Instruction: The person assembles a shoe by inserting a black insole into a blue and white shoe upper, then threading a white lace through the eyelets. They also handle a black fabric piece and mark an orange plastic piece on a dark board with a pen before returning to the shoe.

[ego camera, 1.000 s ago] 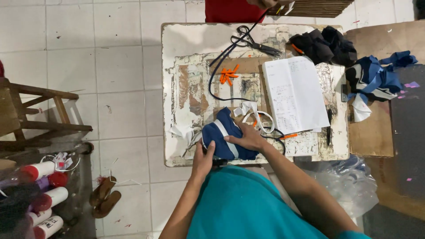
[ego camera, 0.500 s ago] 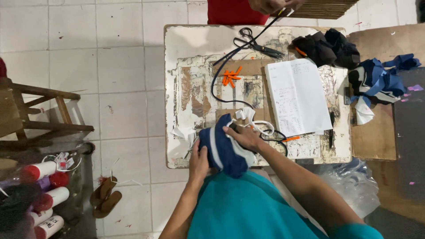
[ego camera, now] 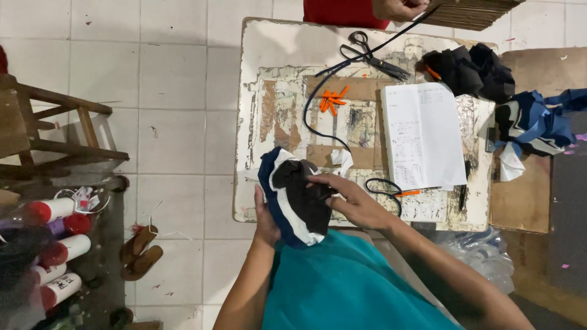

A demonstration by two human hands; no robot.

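Far left, beside a wooden stool (ego camera: 43, 131), I see red-capped white bottles (ego camera: 52, 256) lying on their sides on a dark shelf; whether they hold anything I cannot tell. A pair of brown sandals (ego camera: 139, 252) sits on the tiled floor. At the near edge of the worn white table (ego camera: 269, 43), my left hand (ego camera: 264, 217) cups a bundle of navy, white and black fabric pieces (ego camera: 293, 198) from beneath, fingers wrapped around it, while my right hand (ego camera: 351, 198) presses down on the black top layer, fingers closed on the cloth. I judge it light, soft and floppy — best taken by pinching the stacked edges together so the layers don't slide apart. Further right lie orange clips (ego camera: 333, 101), scissors (ego camera: 370, 54), an open notebook (ego camera: 423, 135) and a heap of blue cloth (ego camera: 538, 125) — no container holds any of these.
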